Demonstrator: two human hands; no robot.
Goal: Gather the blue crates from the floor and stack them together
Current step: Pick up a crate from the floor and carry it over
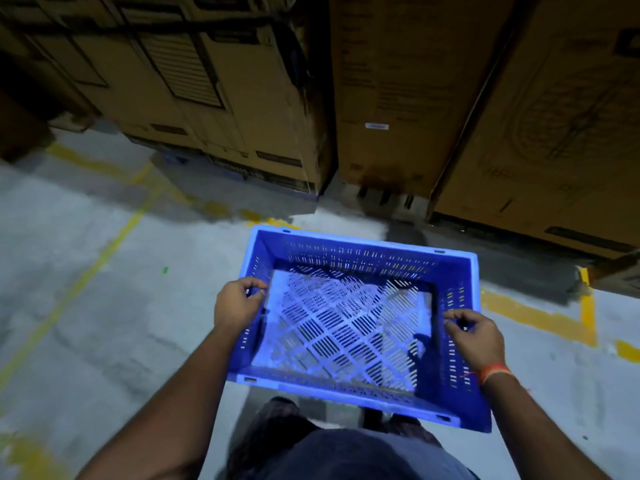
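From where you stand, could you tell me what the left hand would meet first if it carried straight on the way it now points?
The left hand grips the crate rim and points up-frame, away from the body. Beyond it lies bare floor, then probably the cardboard boxes, though depth is unclear.

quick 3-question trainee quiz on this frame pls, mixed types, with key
1. True or false: both hands grip the crate.
2. Which hand has an orange band at the wrist? A) left hand B) right hand C) neither
3. Fill in: the crate holds ______.

Key
1. True: one hand on each side wall, fingers curled over the rim.
2. B: the orange band is on the right wrist.
3. Nothing: its slotted bottom is bare. The cartons stand beyond it on the floor.
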